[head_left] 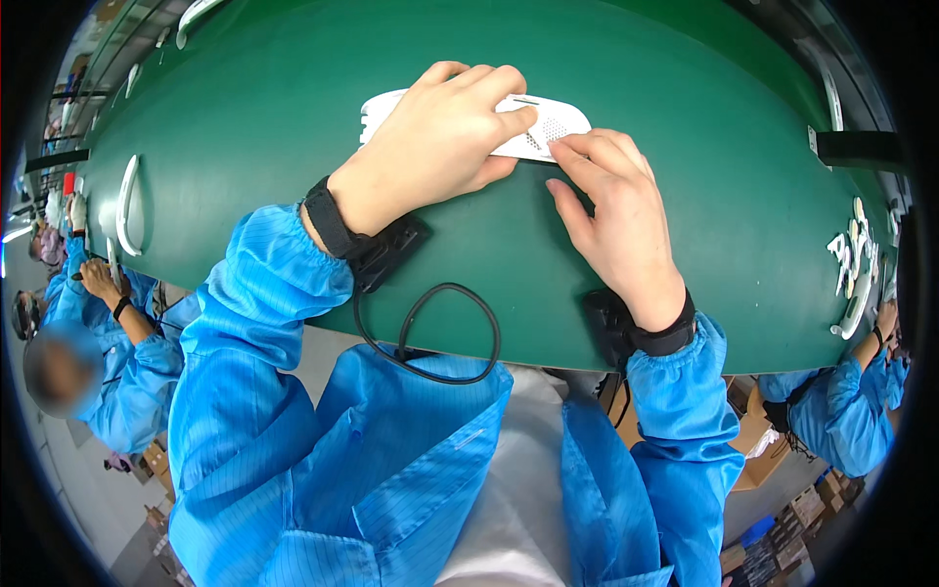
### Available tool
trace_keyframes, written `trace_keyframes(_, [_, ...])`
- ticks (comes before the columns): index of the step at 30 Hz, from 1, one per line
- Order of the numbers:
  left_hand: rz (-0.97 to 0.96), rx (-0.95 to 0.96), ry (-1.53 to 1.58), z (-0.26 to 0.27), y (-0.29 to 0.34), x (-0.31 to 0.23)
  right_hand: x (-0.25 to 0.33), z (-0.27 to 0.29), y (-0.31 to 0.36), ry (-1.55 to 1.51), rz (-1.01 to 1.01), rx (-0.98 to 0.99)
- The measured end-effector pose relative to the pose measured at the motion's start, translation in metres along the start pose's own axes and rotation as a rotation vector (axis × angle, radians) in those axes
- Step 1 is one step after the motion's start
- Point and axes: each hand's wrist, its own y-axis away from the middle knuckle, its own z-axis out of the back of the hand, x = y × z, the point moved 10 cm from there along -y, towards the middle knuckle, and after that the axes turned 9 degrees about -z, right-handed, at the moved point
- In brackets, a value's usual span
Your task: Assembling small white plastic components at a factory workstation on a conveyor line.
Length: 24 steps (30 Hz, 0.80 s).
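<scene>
A flat white plastic part [558, 122] with a perforated grille patch lies on the green work surface [293, 88]. My left hand [440, 137] rests flat on top of it, fingers spread across and pressing it down, hiding most of its left half. My right hand [616, 210] is at its right end, with thumb and forefinger pinching or touching the part's near edge. Both wrists wear black straps; a black cable [440, 333] loops from the left strap over the table's near edge.
A curved white part [125, 205] lies at the left of the green surface, another [196, 15] at the far left top. Several small white parts [853, 264] sit at the right edge. Co-workers in blue coats work on the left [108, 323] and right [841, 411].
</scene>
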Motion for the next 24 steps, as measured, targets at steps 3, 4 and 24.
trace_keyframes(3, [0.002, 0.004, -0.003, -0.005, 0.005, -0.001, -0.007, -0.004, 0.001, -0.158, 0.012, 0.011])
trace_keyframes(4, [0.01, 0.014, -0.002, -0.006, 0.005, 0.0, -0.009, -0.003, 0.001, -0.156, 0.015, 0.005])
trace_keyframes(24, [0.464, -0.625, -0.019, 0.062, 0.149, 0.145, -0.032, -0.003, -0.05, 0.037, 0.15, -0.259])
